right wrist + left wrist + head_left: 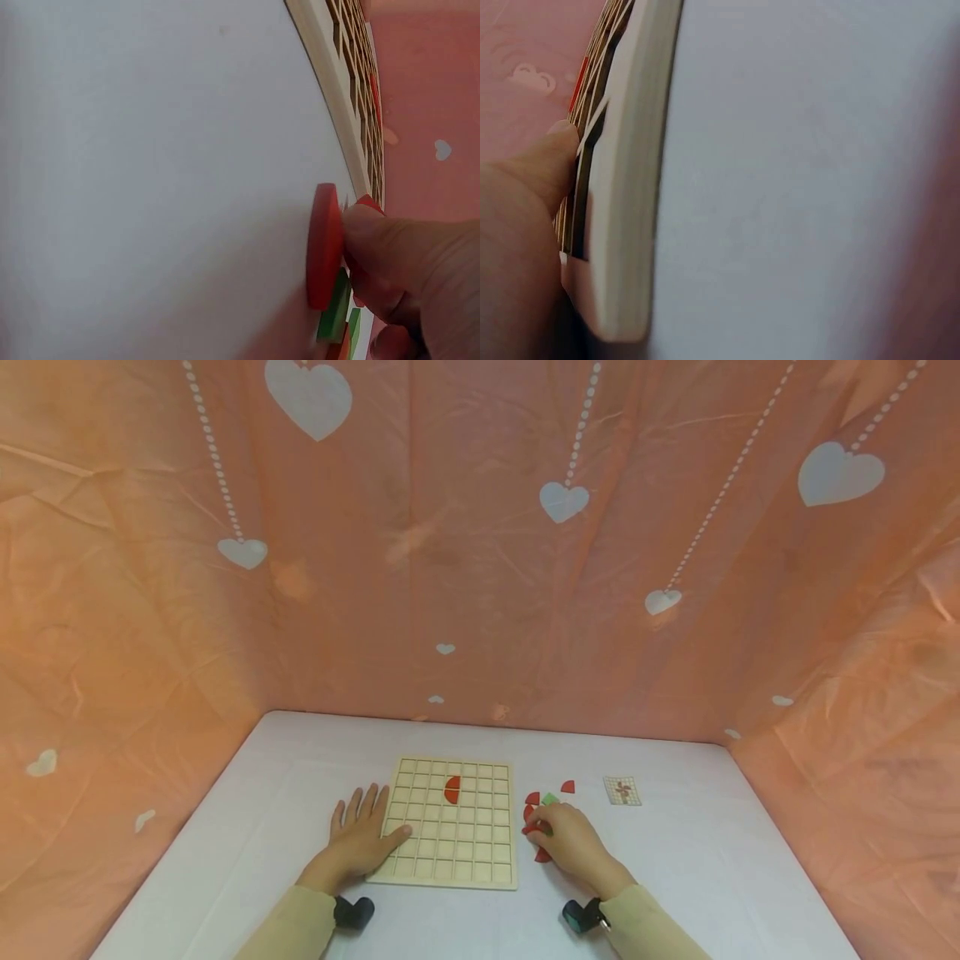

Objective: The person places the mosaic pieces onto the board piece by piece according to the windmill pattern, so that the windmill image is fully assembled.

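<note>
A square wooden grid board [444, 849] lies on the table. Two red quarter-circle pieces [452, 796] sit in neighbouring cells of it, one above the other. My left hand [358, 841] rests along the board's left edge, fingers spread and thumb over the grid. Right of the board, my right hand [572, 839] pinches a red piece [369, 201] between thumb and fingers, low over a loose group. Another red piece [323, 247] and a green piece [335, 306] lie close by the thumb. The hand hides part of the group.
A lone red quarter-circle [567, 787] and a light green piece [550, 798] lie beyond my right hand. Farther right is a small card [622, 791] printed with a grid and a reddish-brown pattern. An orange curtain [480, 568] with hearts encloses the white table [300, 752].
</note>
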### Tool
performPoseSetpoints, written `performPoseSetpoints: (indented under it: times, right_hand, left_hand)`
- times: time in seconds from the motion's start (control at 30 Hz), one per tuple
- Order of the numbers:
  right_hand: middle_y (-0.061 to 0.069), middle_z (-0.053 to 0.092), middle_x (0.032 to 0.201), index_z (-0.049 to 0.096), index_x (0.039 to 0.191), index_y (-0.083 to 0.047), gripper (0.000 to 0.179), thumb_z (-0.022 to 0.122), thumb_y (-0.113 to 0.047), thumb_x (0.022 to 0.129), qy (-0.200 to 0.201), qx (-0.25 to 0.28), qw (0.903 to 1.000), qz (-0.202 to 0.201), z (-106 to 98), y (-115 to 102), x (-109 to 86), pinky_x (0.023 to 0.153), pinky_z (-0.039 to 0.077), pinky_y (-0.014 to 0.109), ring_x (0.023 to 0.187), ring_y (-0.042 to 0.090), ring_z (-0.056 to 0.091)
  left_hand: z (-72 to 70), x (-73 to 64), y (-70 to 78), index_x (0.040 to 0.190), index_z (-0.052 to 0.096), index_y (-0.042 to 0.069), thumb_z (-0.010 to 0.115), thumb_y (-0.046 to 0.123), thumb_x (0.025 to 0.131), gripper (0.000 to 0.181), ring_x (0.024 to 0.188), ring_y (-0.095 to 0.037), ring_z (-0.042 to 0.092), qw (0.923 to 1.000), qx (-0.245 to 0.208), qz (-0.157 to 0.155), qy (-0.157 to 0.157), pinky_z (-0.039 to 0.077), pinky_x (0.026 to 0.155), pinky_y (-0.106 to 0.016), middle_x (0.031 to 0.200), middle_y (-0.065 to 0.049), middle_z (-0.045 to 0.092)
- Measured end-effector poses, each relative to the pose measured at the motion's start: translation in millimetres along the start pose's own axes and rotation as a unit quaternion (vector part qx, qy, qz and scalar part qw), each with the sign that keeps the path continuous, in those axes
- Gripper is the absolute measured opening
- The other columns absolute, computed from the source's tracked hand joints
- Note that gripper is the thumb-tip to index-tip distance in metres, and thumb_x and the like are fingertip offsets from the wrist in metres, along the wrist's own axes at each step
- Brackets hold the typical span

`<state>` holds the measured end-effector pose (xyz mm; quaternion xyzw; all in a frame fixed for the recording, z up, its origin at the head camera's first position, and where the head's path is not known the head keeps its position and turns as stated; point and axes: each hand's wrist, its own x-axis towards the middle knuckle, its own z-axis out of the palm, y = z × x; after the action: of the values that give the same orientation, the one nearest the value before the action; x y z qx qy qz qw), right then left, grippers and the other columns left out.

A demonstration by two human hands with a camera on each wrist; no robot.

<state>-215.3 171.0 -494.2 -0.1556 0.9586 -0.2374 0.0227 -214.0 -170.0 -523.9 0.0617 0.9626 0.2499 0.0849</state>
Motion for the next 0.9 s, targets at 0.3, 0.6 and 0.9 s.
performPoseSetpoints:
  times: [0.3, 0.6, 0.9]
  right_hand:
    - [-0.01, 0.055, 0.079, 0.067, 0.094, -0.018, 0.006, 0.071, -0.02, 0.089, 0.009, 0.02, 0.9997, 0.007, 0.3, 0.0, 2.0, 0.068, 0.046, 0.028, 0.073, 0.012, 0.049]
    - [-0.005, 0.06, 0.087, 0.063, 0.121, -0.016, 0.026, 0.063, -0.016, 0.095, 0.047, 0.107, 0.993, 0.019, 3.1, -2.3, 5.8, 0.059, 0.047, 0.025, 0.069, 0.01, 0.052]
    - [-0.002, 0.06, 0.08, 0.062, 0.115, -0.011, 0.023, 0.065, -0.018, 0.094, 0.09, 0.201, 0.9732, 0.065, 21.7, -23.6, 33.7, 0.053, 0.044, 0.026, 0.066, 0.013, 0.053]
  left_hand:
    - [-3.1, -2.4, 1.7, 0.152, 0.012, -0.004, 0.051, 0.055, 0.095, 0.091, 0.143, -0.046, -0.006, 1.0, -0.002, -0.002, 0.002, -0.013, 0.109, -0.06, 0.158, -0.026, 0.004]
    - [-3.9, -2.6, 1.8, 0.153, 0.012, -0.003, 0.051, 0.055, 0.095, 0.091, 0.143, -0.045, -0.006, 1.0, -0.002, -0.004, 0.001, -0.013, 0.109, -0.059, 0.158, -0.025, 0.004]
    - [-4.0, -4.5, 5.1, 0.152, 0.013, -0.004, 0.052, 0.052, 0.095, 0.089, 0.143, -0.045, -0.005, 1.0, -0.008, 0.0, 0.001, -0.013, 0.109, -0.06, 0.158, -0.026, 0.004]
